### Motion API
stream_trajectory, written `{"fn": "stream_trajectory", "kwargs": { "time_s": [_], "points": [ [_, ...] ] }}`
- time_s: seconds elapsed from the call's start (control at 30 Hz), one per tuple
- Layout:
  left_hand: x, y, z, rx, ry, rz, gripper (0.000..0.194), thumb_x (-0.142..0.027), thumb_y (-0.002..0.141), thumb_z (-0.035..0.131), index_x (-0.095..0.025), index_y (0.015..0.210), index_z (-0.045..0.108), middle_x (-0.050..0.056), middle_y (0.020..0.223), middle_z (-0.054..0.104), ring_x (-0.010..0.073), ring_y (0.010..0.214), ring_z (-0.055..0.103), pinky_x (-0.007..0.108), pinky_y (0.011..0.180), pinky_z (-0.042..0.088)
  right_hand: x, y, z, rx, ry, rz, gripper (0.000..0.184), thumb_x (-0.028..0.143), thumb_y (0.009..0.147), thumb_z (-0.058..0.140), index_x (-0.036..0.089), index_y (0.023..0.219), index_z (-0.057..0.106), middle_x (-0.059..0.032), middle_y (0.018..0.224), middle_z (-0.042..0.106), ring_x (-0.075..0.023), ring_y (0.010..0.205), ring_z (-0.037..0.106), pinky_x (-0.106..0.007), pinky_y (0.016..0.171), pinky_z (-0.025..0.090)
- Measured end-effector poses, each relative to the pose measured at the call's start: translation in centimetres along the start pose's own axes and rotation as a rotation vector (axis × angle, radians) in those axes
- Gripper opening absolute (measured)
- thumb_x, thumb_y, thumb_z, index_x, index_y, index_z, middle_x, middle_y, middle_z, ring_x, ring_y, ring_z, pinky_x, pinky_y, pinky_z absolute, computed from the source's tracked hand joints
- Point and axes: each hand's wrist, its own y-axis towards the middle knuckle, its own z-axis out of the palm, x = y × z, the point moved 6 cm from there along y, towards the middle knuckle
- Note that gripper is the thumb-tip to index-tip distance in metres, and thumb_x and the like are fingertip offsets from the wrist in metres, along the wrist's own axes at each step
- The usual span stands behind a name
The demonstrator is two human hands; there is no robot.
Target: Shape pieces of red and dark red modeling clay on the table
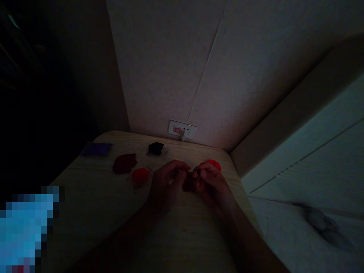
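Note:
My left hand is curved over the table, with a gap between thumb and forefinger. Its fingertips come close to a dark red clay-like piece; contact is hard to make out. Fingers of my right hand are pinched together on that piece and partly cover it. A small dark bit shows near the right thumb, too dim to name. Just behind the right hand lies a bright red rounded piece. Left of my hands are a bright red lump on clear wrapping and a flat dark red lump.
A black lump on wrapping and a purple packet lie toward the back of the wooden table. On the wall behind is a socket with a plug in it. A pale panel borders the right side. The light is dim.

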Motion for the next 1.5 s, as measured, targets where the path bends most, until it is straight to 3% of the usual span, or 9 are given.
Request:
{"fn": "stream_trajectory", "kwargs": {
  "time_s": [0.2, 0.37, 0.57, 0.83, 1.03, 1.3, 1.5],
  "points": [
    [-0.04, 0.0, 0.08, -0.005, -0.022, -0.015, 0.017, -0.03, 0.083, 0.063, -0.017, 0.09, 0.071, 0.003, 0.08, 0.071, 0.0148, 0.066, 0.061, 0.027, 0.059, 0.047, -0.07, -0.02, -0.36, -0.033, -0.003, -0.006, 0.023, 0.021, 0.068, 0.094, 0.02, 0.085, 0.079, -0.0005, 0.08, 0.078, -0.0098, 0.062, 0.068, -0.021, 0.06, 0.057],
    [-0.04, 0.04, 0.01, -0.012, 0.005, -0.01, 0.016, -0.029, 0.082, 0.063, -0.018, 0.088, 0.072, 0.003, 0.079, 0.071, 0.0178, 0.07, 0.063, 0.03, 0.063, 0.049, -0.31, 0.11, -0.32, -0.009, 0.004, 0.025, 0.023, 0.035, 0.078, 0.089, 0.016, 0.084, 0.076, -0.0006, 0.07, 0.075, -0.0098, 0.058, 0.066, -0.021, 0.057, 0.055],
    [0.49, -0.05, -0.08, -0.021, -0.003, -0.006, 0.014, -0.028, 0.083, 0.064, -0.02, 0.09, 0.073, 0.004, 0.083, 0.071, 0.0188, 0.073, 0.064, 0.032, 0.064, 0.048, -0.49, 0.13, -0.65, -0.017, -0.015, 0.027, 0.031, 0.044, 0.08, 0.086, 0.016, 0.077, 0.073, 0.0002, 0.06, 0.071, -0.0098, 0.048, 0.062, -0.018, 0.046, 0.049],
    [0.61, -0.07, -0.02, 0.012, 0.002, -0.004, 0.015, -0.028, 0.087, 0.062, -0.018, 0.093, 0.071, 0.002, 0.081, 0.07, 0.0156, 0.071, 0.062, 0.028, 0.064, 0.047, -0.02, -0.08, 0.2, 0.026, 0.003, 0.005, 0.021, 0.022, 0.071, 0.093, 0.022, 0.087, 0.079, 0.0004, 0.077, 0.079, -0.0087, 0.06, 0.07, -0.018, 0.059, 0.058],
    [0.54, 0.02, 0.02, 0.006, -0.017, -0.015, 0.016, -0.028, 0.085, 0.062, -0.018, 0.092, 0.071, 0.001, 0.078, 0.069, 0.0151, 0.067, 0.061, 0.028, 0.061, 0.046, 0.0, -0.14, 0.3, 0.033, 0.021, 0.011, 0.02, 0.024, 0.073, 0.092, 0.019, 0.088, 0.08, 0.0001, 0.076, 0.079, -0.0083, 0.061, 0.072, -0.016, 0.061, 0.059],
    [0.29, 0.05, -0.05, -0.011, -0.022, -0.025, 0.016, -0.029, 0.083, 0.064, -0.018, 0.09, 0.072, 0.003, 0.082, 0.07, 0.0168, 0.069, 0.061, 0.031, 0.063, 0.046, -0.32, 0.01, -0.3, 0.013, 0.024, 0.048, 0.029, 0.041, 0.079, 0.087, 0.016, 0.078, 0.074, -0.0004, 0.062, 0.074, -0.0096, 0.047, 0.066, -0.015, 0.043, 0.053],
    [0.26, 0.02, -0.11, -0.023, -0.005, -0.028, 0.015, -0.029, 0.082, 0.065, -0.019, 0.088, 0.073, 0.003, 0.08, 0.07, 0.0172, 0.068, 0.061, 0.031, 0.062, 0.046, -0.2, -0.08, -0.16, 0.027, 0.045, 0.05, 0.027, 0.04, 0.079, 0.088, 0.016, 0.076, 0.076, 0.0002, 0.062, 0.075, -0.0084, 0.045, 0.067, -0.012, 0.043, 0.054]
  ]
}}
